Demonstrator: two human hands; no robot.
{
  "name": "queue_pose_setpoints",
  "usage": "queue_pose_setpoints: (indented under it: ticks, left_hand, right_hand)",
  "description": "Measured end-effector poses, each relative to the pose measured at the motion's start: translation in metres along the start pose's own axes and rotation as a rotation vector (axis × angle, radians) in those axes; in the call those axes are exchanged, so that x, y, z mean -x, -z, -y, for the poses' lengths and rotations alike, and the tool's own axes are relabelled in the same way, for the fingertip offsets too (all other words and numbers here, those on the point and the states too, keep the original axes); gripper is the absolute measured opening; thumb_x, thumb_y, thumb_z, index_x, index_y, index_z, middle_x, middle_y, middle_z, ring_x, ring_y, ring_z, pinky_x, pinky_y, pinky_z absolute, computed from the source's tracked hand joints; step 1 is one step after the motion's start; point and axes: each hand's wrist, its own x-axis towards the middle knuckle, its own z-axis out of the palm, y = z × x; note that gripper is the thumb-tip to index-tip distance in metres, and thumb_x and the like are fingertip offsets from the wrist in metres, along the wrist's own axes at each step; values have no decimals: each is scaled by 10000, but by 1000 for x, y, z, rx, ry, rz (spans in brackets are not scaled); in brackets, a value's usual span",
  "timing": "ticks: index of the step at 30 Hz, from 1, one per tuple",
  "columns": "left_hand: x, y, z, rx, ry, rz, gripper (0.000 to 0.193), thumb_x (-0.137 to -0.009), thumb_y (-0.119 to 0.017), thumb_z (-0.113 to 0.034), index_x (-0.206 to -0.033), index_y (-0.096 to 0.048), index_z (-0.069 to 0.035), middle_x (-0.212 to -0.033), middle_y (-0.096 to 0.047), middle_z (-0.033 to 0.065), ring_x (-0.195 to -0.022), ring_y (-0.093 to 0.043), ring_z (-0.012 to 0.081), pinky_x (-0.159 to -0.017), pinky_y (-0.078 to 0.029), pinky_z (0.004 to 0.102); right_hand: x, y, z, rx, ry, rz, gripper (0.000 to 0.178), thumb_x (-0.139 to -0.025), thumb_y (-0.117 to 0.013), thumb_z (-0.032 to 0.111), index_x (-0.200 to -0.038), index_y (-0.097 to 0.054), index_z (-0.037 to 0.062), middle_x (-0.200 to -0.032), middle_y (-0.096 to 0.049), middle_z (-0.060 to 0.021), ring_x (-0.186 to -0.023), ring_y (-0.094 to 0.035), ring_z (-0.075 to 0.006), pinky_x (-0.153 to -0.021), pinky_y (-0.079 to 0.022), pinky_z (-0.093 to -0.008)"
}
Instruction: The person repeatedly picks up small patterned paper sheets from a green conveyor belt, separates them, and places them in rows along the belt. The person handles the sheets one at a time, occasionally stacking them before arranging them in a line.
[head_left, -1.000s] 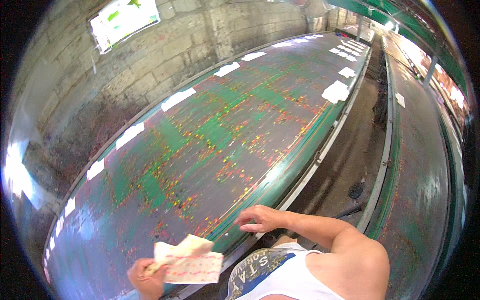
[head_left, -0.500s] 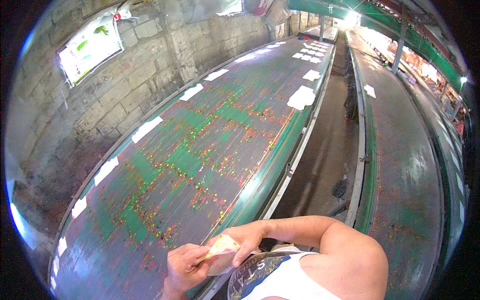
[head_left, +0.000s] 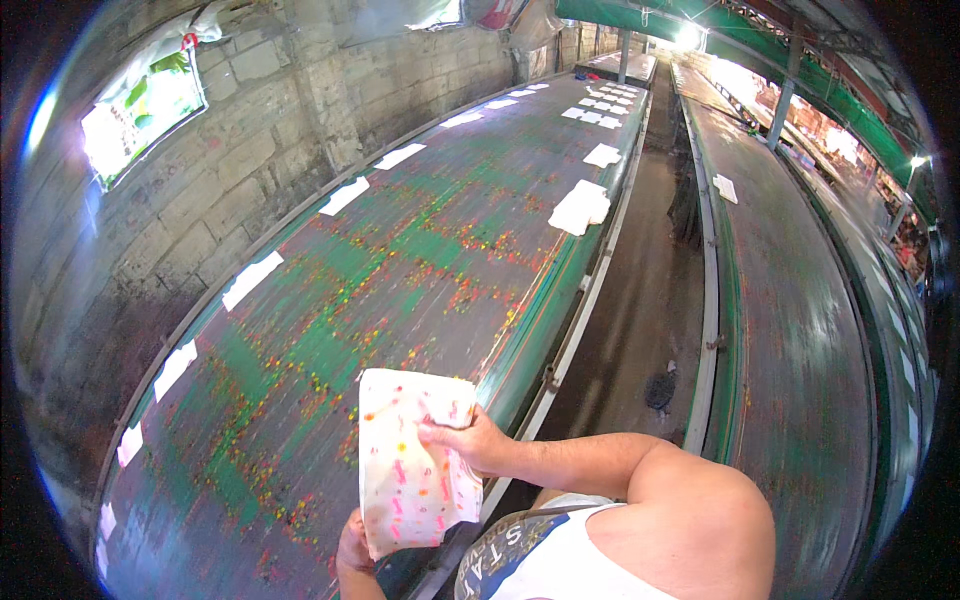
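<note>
A white cloth piece (head_left: 410, 500) with rows of pink, orange and yellow printed marks hangs spread out in front of me, over the near edge of the long table. My right hand (head_left: 472, 442) grips its right side, thumb on the printed face and fingers behind. At the lower left corner, my left hand (head_left: 356, 545) holds the edge, its fingers partly hidden by the cloth. The cloth looks layered along its edges, but I cannot tell how many pieces there are.
The long table (head_left: 300, 350) is stained green and grey with red and yellow specks. White pieces (head_left: 252, 280) line its far left edge; a white pile (head_left: 580, 207) lies near its right edge. A narrow aisle (head_left: 630, 330) separates it from a second long table (head_left: 800, 350). A block wall (head_left: 240, 150) stands left.
The cloth was folded or bunched between both hands; now it is opened out flat, printed side up. My left hand has moved down to its lower corner. The view has shifted slightly.
</note>
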Motion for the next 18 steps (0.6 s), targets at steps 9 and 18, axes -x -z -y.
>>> queue_pose_setpoints:
  ticks: [9,18]
  left_hand:
    - [-146,-135,62,51,-143,-379,569,-862,-844,-32,-1352,-616,146,-1171,-786,191,-984,-791,250,-912,-648,375]
    - [-219,-215,73,145,-213,-543,443,-1034,-686,-58,-1420,-569,124,-1356,-707,237,-1217,-730,316,-1068,-584,460]
  right_hand:
    - [-66,183,71,-200,-57,-253,306,-1025,-693,65,-1315,-668,-30,-1211,-759,-121,-1091,-744,-214,-941,-624,-407]
    - [-98,281,109,-389,-146,-405,371,-985,-725,108,-1316,-671,-51,-1197,-766,-164,-1079,-762,-288,-975,-617,-429]
